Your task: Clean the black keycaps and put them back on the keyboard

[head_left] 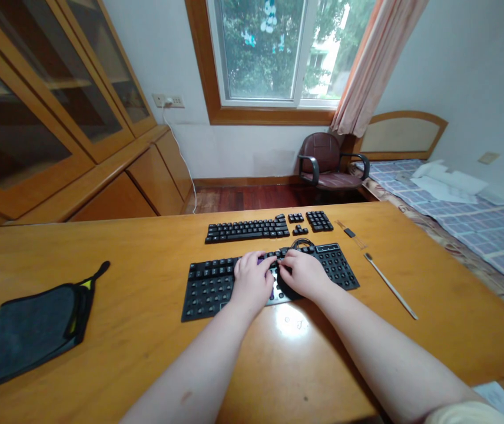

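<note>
A black keyboard (210, 288) lies on the desk, most of its key switches bare; some keycaps remain along its top row. Over the middle of it is my left hand (252, 277), fingers bent, thumb and index close together near the top row. A bit of purple shows at its edge, too little to name. My right hand (302, 272) is beside it, fingertips pinched at the top row near the left thumb. What either hand's fingers hold is hidden. A coiled black cable (302, 242) sits behind the right hand.
Behind the keyboard, loose black keycaps (247, 229) are laid out in keyboard order. To the right lie a wire keycap puller (350, 232) and a thin brush (391, 287). A dark grey cloth (35, 324) is on the left. Beyond the desk stands a chair (322, 156).
</note>
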Action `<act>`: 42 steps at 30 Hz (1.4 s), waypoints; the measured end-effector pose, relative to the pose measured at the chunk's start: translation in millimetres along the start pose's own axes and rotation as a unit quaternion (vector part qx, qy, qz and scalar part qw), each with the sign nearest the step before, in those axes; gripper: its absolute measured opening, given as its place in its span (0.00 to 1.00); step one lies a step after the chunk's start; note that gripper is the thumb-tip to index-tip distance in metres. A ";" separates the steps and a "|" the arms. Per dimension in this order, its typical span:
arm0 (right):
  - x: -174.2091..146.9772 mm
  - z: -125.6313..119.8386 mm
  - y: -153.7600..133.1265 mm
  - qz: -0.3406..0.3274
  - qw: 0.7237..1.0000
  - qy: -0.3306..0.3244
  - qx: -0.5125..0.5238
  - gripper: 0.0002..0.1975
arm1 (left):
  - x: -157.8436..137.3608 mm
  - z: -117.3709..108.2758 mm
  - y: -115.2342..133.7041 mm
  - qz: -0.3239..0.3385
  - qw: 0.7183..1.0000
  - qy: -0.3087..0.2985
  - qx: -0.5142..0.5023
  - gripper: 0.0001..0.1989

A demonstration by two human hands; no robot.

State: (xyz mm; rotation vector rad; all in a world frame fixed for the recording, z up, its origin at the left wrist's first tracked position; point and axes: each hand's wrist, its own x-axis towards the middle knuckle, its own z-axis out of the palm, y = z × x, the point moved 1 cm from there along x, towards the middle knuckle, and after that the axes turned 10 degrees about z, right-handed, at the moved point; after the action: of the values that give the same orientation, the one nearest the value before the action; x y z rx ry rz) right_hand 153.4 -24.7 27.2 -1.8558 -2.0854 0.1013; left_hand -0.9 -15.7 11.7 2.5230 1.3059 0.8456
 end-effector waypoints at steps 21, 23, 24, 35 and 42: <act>-8.3 14.0 -5.8 0.010 0.943 0.009 0.334 0.04 | 1.2 2.3 -6.1 -0.118 0.881 0.186 -0.418 0.11; -7.4 15.1 0.3 0.038 0.917 0.058 0.393 0.04 | 0.7 -0.3 -6.0 -0.100 0.897 0.193 -0.384 0.09; -6.7 16.0 3.5 0.054 0.899 0.080 0.428 0.03 | 0.9 -1.1 -6.1 -0.096 0.901 0.202 -0.370 0.08; -12.8 -13.1 -11.8 0.080 0.785 0.060 0.611 0.08 | -2.5 -12.8 17.3 -0.136 0.854 0.188 -0.465 0.06; -24.2 -6.2 4.1 0.036 0.771 -0.158 0.616 0.24 | 10.2 -43.1 39.5 -0.037 0.922 -0.099 -0.373 0.06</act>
State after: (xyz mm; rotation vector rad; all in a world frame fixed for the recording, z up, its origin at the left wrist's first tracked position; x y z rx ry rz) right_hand 161.2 -48.8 26.8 -1.0494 -1.3754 1.4794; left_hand 6.9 -35.5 67.1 1.8783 0.7918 0.8352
